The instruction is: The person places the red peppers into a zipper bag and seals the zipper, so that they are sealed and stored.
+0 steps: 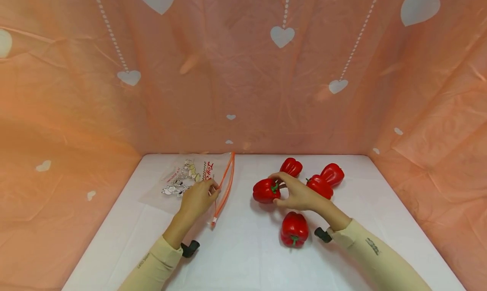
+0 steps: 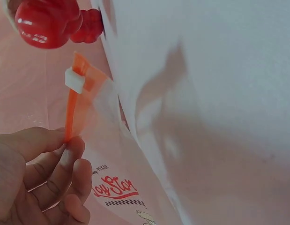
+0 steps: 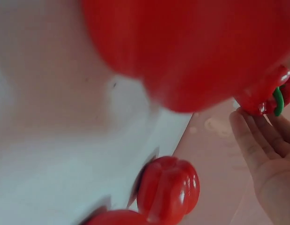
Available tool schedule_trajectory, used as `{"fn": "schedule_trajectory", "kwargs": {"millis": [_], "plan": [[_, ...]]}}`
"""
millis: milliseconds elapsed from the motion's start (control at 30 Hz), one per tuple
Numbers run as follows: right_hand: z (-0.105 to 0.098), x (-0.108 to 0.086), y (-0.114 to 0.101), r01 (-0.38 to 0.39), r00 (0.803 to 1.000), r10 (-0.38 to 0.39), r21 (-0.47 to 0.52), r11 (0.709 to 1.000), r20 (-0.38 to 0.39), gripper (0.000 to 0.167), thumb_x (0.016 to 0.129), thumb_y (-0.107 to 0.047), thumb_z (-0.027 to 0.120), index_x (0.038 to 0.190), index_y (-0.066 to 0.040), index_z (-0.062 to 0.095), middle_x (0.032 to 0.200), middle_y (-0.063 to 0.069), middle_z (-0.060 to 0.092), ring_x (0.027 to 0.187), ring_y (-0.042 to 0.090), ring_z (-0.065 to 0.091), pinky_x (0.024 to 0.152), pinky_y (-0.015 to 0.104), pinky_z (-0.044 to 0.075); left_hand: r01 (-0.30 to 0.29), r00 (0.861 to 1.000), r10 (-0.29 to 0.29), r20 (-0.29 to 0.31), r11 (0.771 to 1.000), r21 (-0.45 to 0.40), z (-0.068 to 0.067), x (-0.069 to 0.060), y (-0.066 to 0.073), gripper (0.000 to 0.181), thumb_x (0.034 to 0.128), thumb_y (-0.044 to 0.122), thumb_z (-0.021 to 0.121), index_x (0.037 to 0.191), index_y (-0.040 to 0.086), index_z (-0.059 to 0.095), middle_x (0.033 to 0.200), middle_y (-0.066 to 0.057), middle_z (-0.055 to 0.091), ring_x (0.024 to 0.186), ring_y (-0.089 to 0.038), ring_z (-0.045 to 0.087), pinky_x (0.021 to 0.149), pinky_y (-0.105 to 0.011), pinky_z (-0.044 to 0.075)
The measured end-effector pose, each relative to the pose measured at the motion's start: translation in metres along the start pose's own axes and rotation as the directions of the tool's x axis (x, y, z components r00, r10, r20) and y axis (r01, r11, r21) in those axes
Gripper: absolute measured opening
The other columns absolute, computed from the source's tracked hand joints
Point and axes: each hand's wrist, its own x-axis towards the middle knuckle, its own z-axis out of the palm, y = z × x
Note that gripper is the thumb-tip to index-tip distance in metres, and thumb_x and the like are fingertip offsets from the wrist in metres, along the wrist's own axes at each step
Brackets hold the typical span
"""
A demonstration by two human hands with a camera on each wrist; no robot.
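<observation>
Your left hand (image 1: 198,196) is pinching a clear, orange-edged plastic bag (image 1: 195,168), its "PIXAR" print (image 2: 102,168) reading only in left wrist view; rightward, your right hand (image 1: 298,194) is gripping a glossy red bell pepper (image 1: 264,191).

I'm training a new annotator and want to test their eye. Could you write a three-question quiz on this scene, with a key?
1. Which hand pinches the orange strip of the clear bag?
2. True or false: the right hand is empty.
3. How many red peppers show in the head view, counting any in a hand?

Key:
1. The left hand.
2. False; its fingers hold the leftmost pepper.
3. Five.
</observation>
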Motion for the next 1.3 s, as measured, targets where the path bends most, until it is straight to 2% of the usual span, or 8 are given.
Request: {"fn": "schedule_trajectory", "kwargs": {"millis": [533, 800, 967, 1100, 1300], "plan": [[0.013, 0.023, -0.013, -0.056, 0.996, 0.066, 0.19, 0.98, -0.051, 0.063, 0.09, -0.012, 0.085, 0.144, 0.002, 0.055, 0.132, 0.014, 0.067, 0.122, 0.033, 0.066, 0.106, 0.049, 0.055, -0.004, 0.999, 0.004, -0.035, 1.0, -0.002, 0.003, 0.001, 0.006, 0.007, 0.0973, 0.019, 0.079, 0.097, 0.013, 0.076, 0.082, 0.005, 0.073, 0.064, -0.01, 0.059, 0.054, -0.031, 0.046], [0.015, 0.036, -0.021, -0.106, 0.992, 0.119, 0.213, 0.971, -0.048, 0.064, 0.091, -0.015, 0.085, 0.145, 0.0, 0.055, 0.133, 0.013, 0.068, 0.123, 0.032, 0.066, 0.106, 0.049, 0.055, -0.015, 0.999, 0.015, -0.04, 1.0, -0.007, 0.004, 0.002, 0.009, 0.008, 0.0971, 0.019, 0.08, 0.096, 0.012, 0.077, 0.082, 0.004, 0.073, 0.065, -0.011, 0.06, 0.055, -0.031, 0.046], [0.018, 0.042, -0.022, -0.136, 0.986, 0.155, 0.247, 0.96, -0.058, 0.064, 0.092, -0.015, 0.085, 0.146, -0.001, 0.055, 0.134, 0.014, 0.067, 0.125, 0.034, 0.065, 0.107, 0.054, 0.054, -0.02, 0.999, 0.02, -0.044, 1.0, -0.012, 0.004, 0.003, 0.009, 0.006, 0.0965, 0.019, 0.08, 0.096, 0.013, 0.077, 0.082, 0.005, 0.074, 0.067, -0.011, 0.062, 0.057, -0.032, 0.048], [0.022, 0.047, -0.023, -0.129, 0.986, 0.153, 0.265, 0.956, -0.072, 0.063, 0.092, -0.014, 0.085, 0.145, 0.002, 0.055, 0.133, 0.016, 0.067, 0.124, 0.036, 0.066, 0.106, 0.056, 0.054, -0.019, 0.999, 0.018, -0.043, 1.0, -0.018, 0.004, 0.003, 0.008, 0.006, 0.0962, 0.018, 0.08, 0.095, 0.014, 0.077, 0.082, 0.005, 0.075, 0.067, -0.011, 0.063, 0.056, -0.032, 0.048], [0.028, 0.054, -0.028, -0.126, 0.985, 0.153, 0.275, 0.953, -0.078, 0.063, 0.092, -0.012, 0.085, 0.145, 0.003, 0.055, 0.133, 0.018, 0.067, 0.123, 0.037, 0.065, 0.104, 0.052, 0.055, -0.009, 0.999, 0.009, -0.043, 1.0, -0.014, 0.001, 0.002, 0.01, 0.007, 0.0967, 0.019, 0.08, 0.095, 0.013, 0.077, 0.082, 0.004, 0.075, 0.067, -0.011, 0.063, 0.055, -0.031, 0.048]]}}
